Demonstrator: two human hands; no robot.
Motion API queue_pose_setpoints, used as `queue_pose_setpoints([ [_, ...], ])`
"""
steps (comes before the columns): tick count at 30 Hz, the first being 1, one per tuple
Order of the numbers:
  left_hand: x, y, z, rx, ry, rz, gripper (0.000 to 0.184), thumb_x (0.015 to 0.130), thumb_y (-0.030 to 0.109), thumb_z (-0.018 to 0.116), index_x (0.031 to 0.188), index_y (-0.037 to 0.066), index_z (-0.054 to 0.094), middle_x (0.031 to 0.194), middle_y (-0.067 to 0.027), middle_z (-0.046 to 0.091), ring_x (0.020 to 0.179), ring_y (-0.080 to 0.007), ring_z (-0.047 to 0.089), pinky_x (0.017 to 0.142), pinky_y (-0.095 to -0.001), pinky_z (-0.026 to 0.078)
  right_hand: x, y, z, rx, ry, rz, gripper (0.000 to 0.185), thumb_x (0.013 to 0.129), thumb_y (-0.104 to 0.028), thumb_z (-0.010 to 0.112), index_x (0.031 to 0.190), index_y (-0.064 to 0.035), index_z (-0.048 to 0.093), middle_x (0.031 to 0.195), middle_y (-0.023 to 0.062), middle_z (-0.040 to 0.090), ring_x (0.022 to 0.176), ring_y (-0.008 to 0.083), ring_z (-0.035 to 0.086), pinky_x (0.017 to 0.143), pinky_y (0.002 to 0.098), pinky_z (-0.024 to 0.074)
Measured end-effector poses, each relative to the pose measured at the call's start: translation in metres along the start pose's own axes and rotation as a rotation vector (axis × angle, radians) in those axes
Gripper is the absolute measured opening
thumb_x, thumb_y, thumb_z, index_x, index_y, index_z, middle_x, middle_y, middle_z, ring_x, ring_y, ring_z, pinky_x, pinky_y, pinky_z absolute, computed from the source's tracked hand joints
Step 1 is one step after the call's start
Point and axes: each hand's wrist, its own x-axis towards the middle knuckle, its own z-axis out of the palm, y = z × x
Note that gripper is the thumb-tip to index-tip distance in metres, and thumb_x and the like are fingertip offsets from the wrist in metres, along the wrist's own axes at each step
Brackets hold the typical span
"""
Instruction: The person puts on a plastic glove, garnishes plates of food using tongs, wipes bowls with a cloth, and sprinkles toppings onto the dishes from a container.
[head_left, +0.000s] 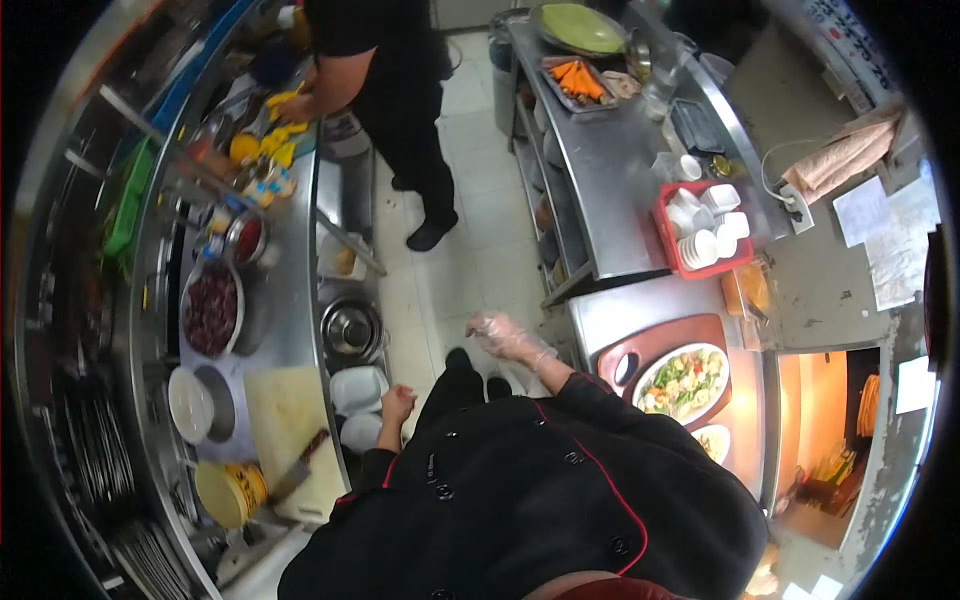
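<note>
My left hand [398, 403], bare, hangs near the left counter's edge beside white containers [358, 388] on a lower shelf. Its fingers are curled in, and nothing shows in them. My right hand [505, 337] wears a clear plastic glove and hovers over the aisle floor. Its fingers are loosely bent and apart, with nothing visible in them. To the right of that arm, an oval plate of food [685, 384] with green and pale pieces rests on a brown board [622, 345]. A smaller plate [712, 442] is partly hidden by my sleeve.
A co-worker in black [400, 110] stands at the far left counter, handling yellow items. A knife [300, 465] lies on the cutting board [275, 400], near a bowl of dark red pieces [236, 330]. A red basket [672, 250] of white cups and a tray of carrots [580, 85] occupy the right counter.
</note>
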Motion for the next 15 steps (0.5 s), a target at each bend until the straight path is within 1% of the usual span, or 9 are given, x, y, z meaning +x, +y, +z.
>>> queue_pose_setpoints([
  [2, 0.018, 0.010, -0.010, 0.117, -0.081, -0.133, 0.015, 0.079, 0.017, 0.065, 0.081, 0.003, 0.063, 0.063, -0.0126, 0.064, 0.050, -0.0184, 0.062, 0.047, -0.0317, 0.049, 0.033, -0.003, -0.014, 0.016, 0.071, -0.020, 0.018, 0.076, -0.007, 0.053, 0.091, -0.0113, 0.061, 0.093, 0.0135, 0.060, 0.088, 0.0330, 0.060, 0.077, 0.0420, 0.0489],
  [4, 0.033, 0.040, -0.031, 0.187, -0.064, -0.084, 0.015, 0.078, 0.019, 0.065, 0.080, 0.005, 0.066, 0.068, -0.0132, 0.066, 0.056, -0.0227, 0.065, 0.052, -0.0332, 0.051, 0.061, 0.005, -0.026, 0.091, 0.115, -0.073, 0.017, 0.076, -0.007, 0.053, 0.091, -0.0109, 0.061, 0.093, 0.0136, 0.060, 0.088, 0.0334, 0.060, 0.078, 0.0420, 0.0486],
  [5, 0.053, 0.037, -0.033, 0.245, -0.052, -0.081, 0.014, 0.077, 0.018, 0.065, 0.080, 0.005, 0.066, 0.070, -0.0134, 0.067, 0.060, -0.0244, 0.065, 0.056, -0.0342, 0.052, 0.076, 0.008, -0.034, 0.126, 0.139, -0.101, 0.016, 0.077, -0.007, 0.053, 0.090, -0.0107, 0.061, 0.093, 0.0136, 0.060, 0.087, 0.0337, 0.060, 0.078, 0.0420, 0.0485],
  [7, 0.099, 0.029, -0.040, 0.360, -0.032, -0.069, 0.012, 0.074, 0.016, 0.066, 0.081, 0.006, 0.068, 0.076, -0.0139, 0.068, 0.068, -0.0279, 0.067, 0.063, -0.0362, 0.053, 0.095, 0.011, -0.054, 0.119, 0.162, -0.063, 0.015, 0.077, -0.005, 0.054, 0.088, -0.0104, 0.061, 0.089, 0.0105, 0.062, 0.083, 0.0315, 0.061, 0.074, 0.0400, 0.0493],
  [9, 0.155, 0.037, -0.057, 0.393, -0.190, -0.005, 0.012, 0.072, 0.014, 0.065, 0.082, 0.008, 0.069, 0.083, -0.0149, 0.068, 0.077, -0.0299, 0.066, 0.071, -0.0381, 0.053, 0.114, 0.032, -0.066, 0.070, 0.147, -0.012, 0.014, 0.076, -0.003, 0.055, 0.087, -0.0098, 0.060, 0.088, 0.0089, 0.063, 0.081, 0.0307, 0.061, 0.071, 0.0392, 0.0493],
  [10, 0.185, 0.043, -0.065, 0.405, -0.267, 0.023, 0.012, 0.071, 0.012, 0.065, 0.082, 0.009, 0.069, 0.086, -0.0154, 0.067, 0.081, -0.0308, 0.065, 0.075, -0.0390, 0.052, 0.122, 0.040, -0.078, 0.036, 0.113, 0.012, 0.014, 0.076, -0.005, 0.055, 0.088, -0.0096, 0.060, 0.087, 0.0106, 0.062, 0.081, 0.0320, 0.061, 0.071, 0.0407, 0.0493],
  [11, 0.228, 0.041, -0.067, 0.572, -0.367, 0.113, 0.020, 0.069, 0.009, 0.063, 0.089, 0.012, 0.068, 0.092, -0.0161, 0.066, 0.090, -0.0309, 0.063, 0.080, -0.0405, 0.050, 0.130, 0.047, -0.089, 0.002, 0.076, 0.035, 0.014, 0.076, -0.007, 0.054, 0.088, -0.0094, 0.060, 0.086, 0.0124, 0.061, 0.082, 0.0333, 0.061, 0.071, 0.0422, 0.0493],
  [13, 0.308, 0.061, -0.061, 0.660, -0.343, 0.285, 0.027, 0.069, 0.008, 0.062, 0.095, 0.016, 0.066, 0.093, -0.0153, 0.065, 0.093, -0.0324, 0.061, 0.081, -0.0411, 0.050, 0.152, 0.067, -0.114, -0.023, 0.039, 0.073, 0.015, 0.075, -0.009, 0.055, 0.089, -0.0093, 0.061, 0.085, 0.0147, 0.061, 0.082, 0.0344, 0.061, 0.071, 0.0436, 0.0495],
  [15, 0.370, 0.105, -0.058, 0.695, -0.307, 0.424, 0.035, 0.069, 0.007, 0.061, 0.102, 0.017, 0.062, 0.097, -0.0144, 0.063, 0.096, -0.0341, 0.059, 0.084, -0.0418, 0.049, 0.164, 0.086, -0.135, 0.007, 0.036, 0.128, 0.017, 0.075, -0.008, 0.055, 0.090, -0.0094, 0.061, 0.083, 0.0159, 0.061, 0.083, 0.0341, 0.061, 0.071, 0.0432, 0.0498],
])
